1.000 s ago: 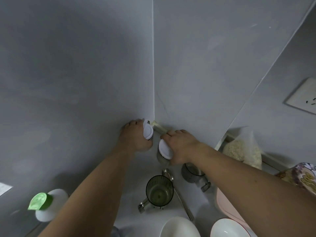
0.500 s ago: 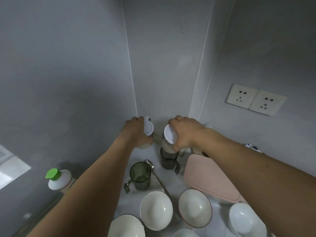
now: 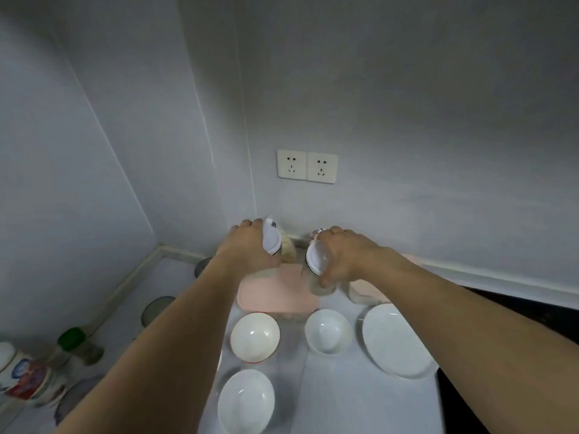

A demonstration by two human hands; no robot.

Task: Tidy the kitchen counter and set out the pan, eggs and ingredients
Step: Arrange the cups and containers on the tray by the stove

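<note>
My left hand (image 3: pixel 247 245) grips a white-lidded jar (image 3: pixel 271 239), held above the pink lid of a container (image 3: pixel 275 296). My right hand (image 3: pixel 341 255) grips a second clear jar with a white lid (image 3: pixel 315 261), lifted just right of the first. Both jars hang over the back of the grey counter (image 3: pixel 329 386), below the wall sockets (image 3: pixel 307 166). The jars' contents are hidden by my fingers.
White bowls (image 3: pixel 255 336) (image 3: pixel 327 330) (image 3: pixel 246 400) and a white plate (image 3: pixel 398 339) stand in front of the pink containers. Dark glass cups (image 3: pixel 156 308) sit at left, bottles with a green cap (image 3: pixel 72 338) at far left. A black hob (image 3: pixel 501 311) lies at right.
Both hands have lifted the jars out of the counter corner and carried them rightward, now over the pink container; the view has swung right with them.
</note>
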